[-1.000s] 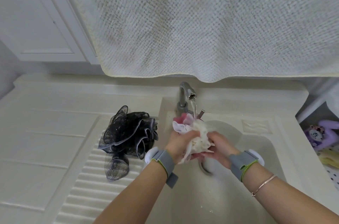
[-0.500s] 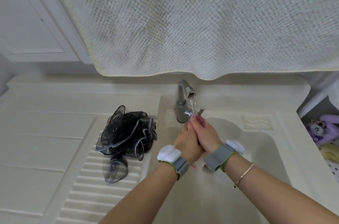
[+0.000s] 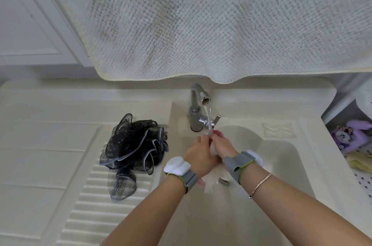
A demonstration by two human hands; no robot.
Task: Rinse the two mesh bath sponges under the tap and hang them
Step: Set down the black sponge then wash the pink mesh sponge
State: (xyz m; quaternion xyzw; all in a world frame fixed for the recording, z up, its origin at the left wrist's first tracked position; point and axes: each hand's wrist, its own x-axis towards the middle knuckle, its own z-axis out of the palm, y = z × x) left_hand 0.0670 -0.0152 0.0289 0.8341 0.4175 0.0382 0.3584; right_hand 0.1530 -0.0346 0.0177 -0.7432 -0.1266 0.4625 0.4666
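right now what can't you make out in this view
- Head view: most of the white and pink mesh sponge is hidden between the left hand and right hand; only scraps show.
- Sink drain: mostly covered by the sponge and right wrist.
- What the hanging towel hangs from: cut off by the top edge.
- Purple plush toy: partly cut off at the right edge.

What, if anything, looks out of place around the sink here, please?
The big towel hanging above the tap has brownish stains. Otherwise nothing stands out: the black sponge lies on the ribbed drainboard.
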